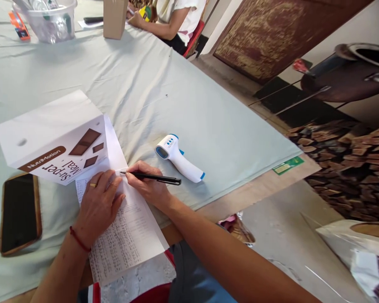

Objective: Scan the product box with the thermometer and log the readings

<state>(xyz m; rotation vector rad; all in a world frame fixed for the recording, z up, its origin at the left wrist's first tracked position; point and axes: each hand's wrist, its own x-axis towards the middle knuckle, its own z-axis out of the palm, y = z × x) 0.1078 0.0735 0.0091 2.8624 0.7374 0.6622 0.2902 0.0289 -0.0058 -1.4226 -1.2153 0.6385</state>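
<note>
A black pen (156, 177) is pinched in my right hand (148, 183), its tip touching the upper part of a white sheet of paper (134, 235). Rows of small handwriting cover much of the sheet, and its lower end hangs over the table edge. My left hand (102, 200), with a ring and a red cord at the wrist, lies flat on the paper. Its fingertips touch the lower edge of a folded white NutriMotion carton (55, 120) that covers the sheet's far part. Right of the pen lies a white and blue infrared thermometer (178, 158).
A phone (20, 212) lies at the left on the cloth-covered table (214, 109). Farther back are a clear plastic tub (55, 25), an orange item (19, 27) and a cardboard box (114, 19). Another person (173, 21) sits beyond. Stacked firewood (350, 164) stands at the right.
</note>
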